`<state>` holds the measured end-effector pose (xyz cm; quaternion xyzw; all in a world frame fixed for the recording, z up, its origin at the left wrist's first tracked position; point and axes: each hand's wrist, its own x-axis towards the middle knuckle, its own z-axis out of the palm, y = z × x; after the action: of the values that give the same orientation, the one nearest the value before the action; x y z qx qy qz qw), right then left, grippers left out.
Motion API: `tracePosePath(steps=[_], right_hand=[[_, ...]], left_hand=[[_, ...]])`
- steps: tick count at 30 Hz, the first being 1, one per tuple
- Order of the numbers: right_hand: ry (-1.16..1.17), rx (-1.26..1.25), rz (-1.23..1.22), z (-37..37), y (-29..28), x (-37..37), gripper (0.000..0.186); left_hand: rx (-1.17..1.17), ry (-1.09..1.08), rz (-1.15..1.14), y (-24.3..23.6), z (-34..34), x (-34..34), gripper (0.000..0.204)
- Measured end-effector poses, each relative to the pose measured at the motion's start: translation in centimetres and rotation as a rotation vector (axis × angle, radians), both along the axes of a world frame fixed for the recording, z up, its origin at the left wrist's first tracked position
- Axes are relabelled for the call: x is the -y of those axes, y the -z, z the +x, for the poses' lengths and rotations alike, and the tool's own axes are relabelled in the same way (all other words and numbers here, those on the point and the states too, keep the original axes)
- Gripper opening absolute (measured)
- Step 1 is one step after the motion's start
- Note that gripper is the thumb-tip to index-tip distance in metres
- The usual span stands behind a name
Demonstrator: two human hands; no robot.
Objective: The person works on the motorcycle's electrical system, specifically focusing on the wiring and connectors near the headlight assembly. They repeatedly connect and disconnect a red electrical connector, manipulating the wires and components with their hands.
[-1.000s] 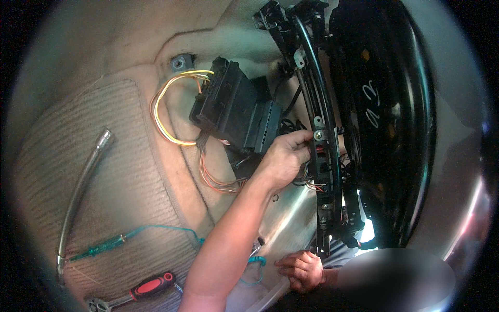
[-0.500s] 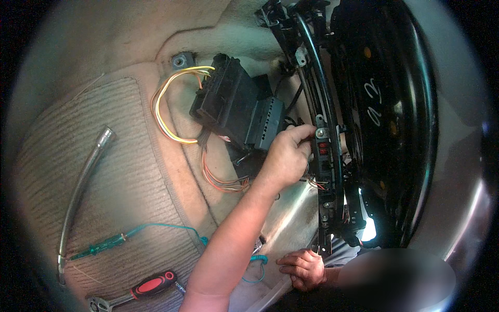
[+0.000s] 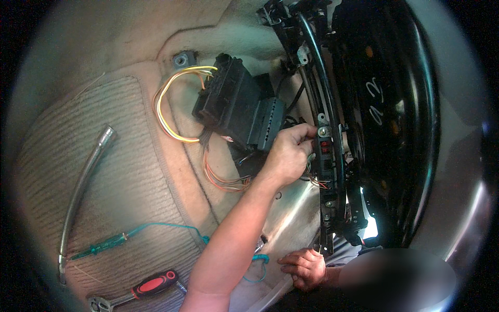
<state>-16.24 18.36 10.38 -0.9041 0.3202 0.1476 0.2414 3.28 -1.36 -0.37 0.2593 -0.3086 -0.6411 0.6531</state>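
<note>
My left hand [image 3: 288,154] reaches up to the black metal rail of a seat frame, thumb and fingertips pinched together. What they grip is hidden behind the fingers. Just beside them on the rail is a black connector bracket [image 3: 326,165] with red sockets and thin wires at its lower end. To the left of the hand, a black electronic module [image 3: 228,99] with a grey connector strip [image 3: 267,125] lies tilted on beige carpet. Yellow, white and orange wires [image 3: 162,112] loop from it. My right hand [image 3: 304,268] lies near the rail's lower end, fingers stretched out.
A ribbed floor mat [image 3: 119,192] covers the left side. On it lie a flexible metal shaft [image 3: 80,195], a teal probe [image 3: 101,246] with a thin cord, and a ratchet [image 3: 153,284] with a red-and-black handle. A large black seat shell [image 3: 397,125] fills the right.
My left hand keeps its pinch by the rail, its fingers almost unmoved. The whole view has shifted very slightly. My right hand stays in place.
</note>
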Motion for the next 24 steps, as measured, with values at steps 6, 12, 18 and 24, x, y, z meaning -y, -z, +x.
tracePosePath(steps=[6,12,18,24], right_hand=[[0.003,0.015,0.0,-0.3,0.2,-0.1,0.042],[-0.036,-0.035,0.057,-1.2,0.0,-0.3,0.055],[-0.043,-0.006,0.041,-1.5,0.2,-0.2,0.052],[0.01,0.019,0.009,-0.7,0.3,-0.3,0.042]], left_hand=[[-0.035,0.043,0.018,-0.1,-0.2,0.0,0.02],[-0.003,-0.015,0.002,-0.2,0.0,-0.1,0.019],[0.034,-0.07,-0.012,-0.1,-0.8,0.2,0.019],[0.11,-0.127,-0.029,0.2,-0.8,0.1,0.02]])
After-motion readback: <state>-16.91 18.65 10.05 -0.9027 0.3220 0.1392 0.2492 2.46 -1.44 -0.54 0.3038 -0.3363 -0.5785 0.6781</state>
